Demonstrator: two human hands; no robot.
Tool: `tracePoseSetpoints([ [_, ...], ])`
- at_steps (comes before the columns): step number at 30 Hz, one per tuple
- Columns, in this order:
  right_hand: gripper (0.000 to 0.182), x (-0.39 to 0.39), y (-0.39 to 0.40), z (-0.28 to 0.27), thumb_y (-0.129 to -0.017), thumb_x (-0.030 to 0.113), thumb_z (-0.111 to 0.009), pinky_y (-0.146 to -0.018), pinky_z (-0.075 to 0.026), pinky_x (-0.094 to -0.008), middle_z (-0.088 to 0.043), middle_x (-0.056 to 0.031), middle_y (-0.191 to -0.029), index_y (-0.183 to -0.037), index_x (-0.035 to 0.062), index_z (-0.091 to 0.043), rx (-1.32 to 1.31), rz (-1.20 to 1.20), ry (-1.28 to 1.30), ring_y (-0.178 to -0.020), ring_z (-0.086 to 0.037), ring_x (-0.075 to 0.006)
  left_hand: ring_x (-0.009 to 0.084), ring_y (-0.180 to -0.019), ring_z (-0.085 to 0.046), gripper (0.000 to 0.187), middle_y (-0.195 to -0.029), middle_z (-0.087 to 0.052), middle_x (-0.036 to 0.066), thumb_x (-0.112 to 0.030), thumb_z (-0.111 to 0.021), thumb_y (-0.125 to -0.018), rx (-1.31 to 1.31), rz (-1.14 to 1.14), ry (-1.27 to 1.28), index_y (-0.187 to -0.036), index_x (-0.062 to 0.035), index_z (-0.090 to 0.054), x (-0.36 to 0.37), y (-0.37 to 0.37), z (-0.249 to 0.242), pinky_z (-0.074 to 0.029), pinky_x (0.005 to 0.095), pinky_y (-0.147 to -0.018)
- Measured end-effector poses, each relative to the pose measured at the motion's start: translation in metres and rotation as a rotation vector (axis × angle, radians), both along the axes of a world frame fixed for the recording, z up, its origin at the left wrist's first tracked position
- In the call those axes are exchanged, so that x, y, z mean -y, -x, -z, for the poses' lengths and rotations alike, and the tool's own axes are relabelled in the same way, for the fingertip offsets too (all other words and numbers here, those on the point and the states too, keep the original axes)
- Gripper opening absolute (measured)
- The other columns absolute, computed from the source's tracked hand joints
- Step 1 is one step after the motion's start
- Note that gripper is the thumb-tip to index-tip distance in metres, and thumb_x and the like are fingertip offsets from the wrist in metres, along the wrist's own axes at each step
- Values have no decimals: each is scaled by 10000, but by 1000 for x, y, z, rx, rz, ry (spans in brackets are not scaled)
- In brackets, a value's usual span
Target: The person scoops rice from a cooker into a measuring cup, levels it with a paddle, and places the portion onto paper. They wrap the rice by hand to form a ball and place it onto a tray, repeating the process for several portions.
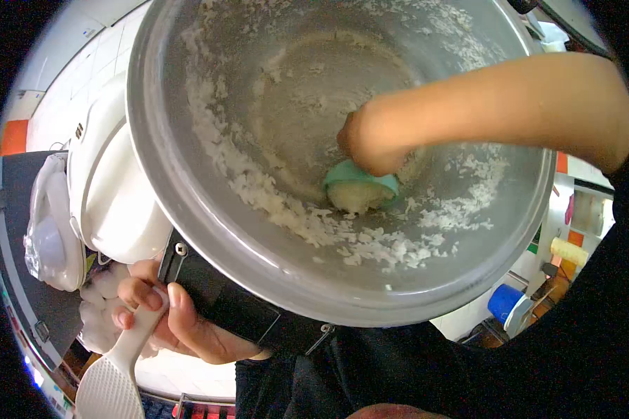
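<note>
While left hand [168,318] grips pot handle [220,297] plus paddle [115,373] lower left, right hand [370,143] fingers clasp green cup [361,185] mid-scoop at frame center; next likely lifting rice [293,216] clear of pot [189,209].

Pot [210,209]: brushed metal, dull sheen, its inner wall rough with stuck white rice grains. Inside the pot, under my right hand [370,143], cup [360,183]: smooth teal plastic, matt. Below the pot's rim, black handle [220,297]: matt plastic. In my left hand [182,325], rice paddle [115,373]: white plastic, dimpled face. Left of the pot, rice cooker [108,188]: glossy white plastic.
</note>
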State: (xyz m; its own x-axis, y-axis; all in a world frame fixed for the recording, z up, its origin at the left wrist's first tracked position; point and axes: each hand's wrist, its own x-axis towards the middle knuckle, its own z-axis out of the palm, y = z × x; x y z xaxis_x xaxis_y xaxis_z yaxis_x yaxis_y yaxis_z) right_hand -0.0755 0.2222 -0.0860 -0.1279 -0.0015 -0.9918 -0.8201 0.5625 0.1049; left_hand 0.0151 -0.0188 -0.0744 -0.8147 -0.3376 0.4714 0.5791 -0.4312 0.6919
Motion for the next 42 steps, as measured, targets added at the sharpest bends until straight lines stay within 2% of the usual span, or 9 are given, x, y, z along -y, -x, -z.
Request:
tracePoseSetpoints([
  [3,326,-8,12,-14,-674,187,-654,-579,-478,-379,-609,-143,-868,-965,47,-605,-63,164,113,-750,-598,-257,169,-691,-355,424,-771,-356,29,111,-512,-690,46,-98,-31,-1034,-131,-456,-7,-1,-4,-373,395,-730],
  [5,346,-13,19,-23,-718,175,-605,-526,-452,-358,-581,-138,-765,-1029,26,-570,72,878,236,-628,-575,-237,164,-688,-353,422,-770,-350,26,93,-527,-683,215,-140,10,-1025,-143,-452,-2,-2,-9,-370,380,-726],
  [11,334,-38,47,-58,-756,174,-556,-481,-440,-302,-540,-74,-659,-1055,25,-551,53,1169,563,-516,-508,-150,153,-699,-357,451,-751,-349,-8,98,-585,-662,200,-166,-5,-1004,-180,-489,-9,-4,-21,-372,369,-745],
  [13,286,-50,62,-63,-726,140,-559,-504,-455,-342,-573,-112,-679,-980,16,-597,-18,1359,618,-547,-548,-213,146,-705,-359,498,-744,-347,-11,139,-590,-619,155,111,121,-976,-194,-495,33,-7,-6,-380,373,-737],
  [16,128,-50,81,-99,-811,93,-434,-483,-344,-280,-414,-6,-569,-718,17,-476,14,1280,548,-480,-380,-123,149,-712,-361,514,-745,-349,-7,159,-577,-606,142,83,98,-975,-188,-489,16,-4,-11,-377,372,-738],
  [20,134,-73,86,-75,-804,144,-473,-493,-360,-310,-428,-34,-576,-768,21,-510,-145,1070,442,-490,-396,-153,155,-714,-365,485,-752,-352,4,148,-563,-622,108,-56,64,-975,-176,-486,3,-1,-10,-376,372,-739],
  [27,140,-39,21,-26,-695,78,-529,-528,-462,-404,-593,-172,-718,-762,-8,-618,-711,-146,594,-617,-577,-285,158,-715,-367,469,-760,-353,11,137,-552,-635,115,-63,51,-981,-169,-479,7,0,-5,-375,372,-740],
  [33,127,47,21,-3,-695,72,-516,-546,-460,-417,-595,-191,-739,-711,-13,-610,-163,-207,532,-646,-580,-300,161,-716,-369,454,-767,-354,17,128,-544,-646,108,-87,11,-987,-164,-473,0,2,-7,-374,372,-741],
  [42,141,14,13,-38,-695,63,-497,-571,-458,-435,-598,-216,-766,-642,-19,-599,-107,79,484,-684,-584,-321,167,-742,-370,417,-803,-337,35,95,-468,-673,192,-161,-14,-1012,-139,-409,-5,-2,-5,-355,350,-789],
])
